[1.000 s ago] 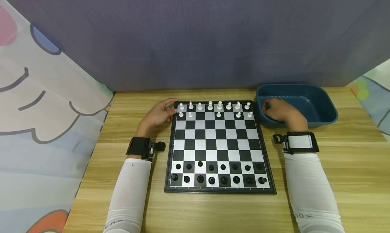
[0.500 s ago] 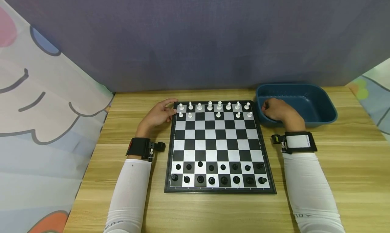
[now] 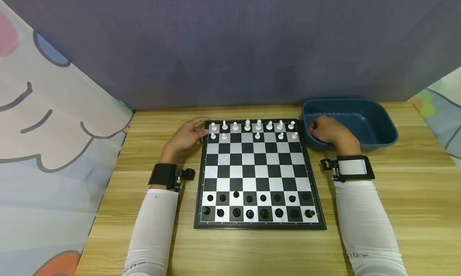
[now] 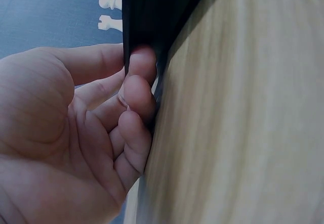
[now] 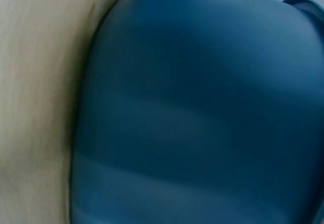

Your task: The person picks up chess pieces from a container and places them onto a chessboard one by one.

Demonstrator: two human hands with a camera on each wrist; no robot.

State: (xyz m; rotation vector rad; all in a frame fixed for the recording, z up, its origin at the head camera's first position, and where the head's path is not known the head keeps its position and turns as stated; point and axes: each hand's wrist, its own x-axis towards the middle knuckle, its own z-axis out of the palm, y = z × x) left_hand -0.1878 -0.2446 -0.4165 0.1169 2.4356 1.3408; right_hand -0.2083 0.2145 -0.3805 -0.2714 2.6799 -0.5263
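A magnetic-style chessboard (image 3: 254, 171) lies on the wooden table between my hands. White chess pieces (image 3: 247, 125) line its far side, with a full back row and several pawns in front, with gaps. Black chess pieces (image 3: 250, 214) fill two rows at the near side. My left hand (image 3: 185, 135) grips the board's far left corner; in the left wrist view its thumb (image 4: 98, 62) lies on top and its fingers curl at the side edge. My right hand (image 3: 329, 130) reaches into the blue plastic basin (image 3: 389, 127), fingers bent down. I cannot tell what it holds; the basin wall hides it in the right wrist view.
The basin stands on the wooden table (image 3: 414, 196) right against the board's far right corner. A grey cloth (image 3: 230, 47) rises behind the table's far edge. A patterned cloth (image 3: 65, 156) hangs at the left.
My right hand and forearm have shifted very slightly left, staying within the basin. The left hand keeps its place at the board's corner, and the pieces stand as before.
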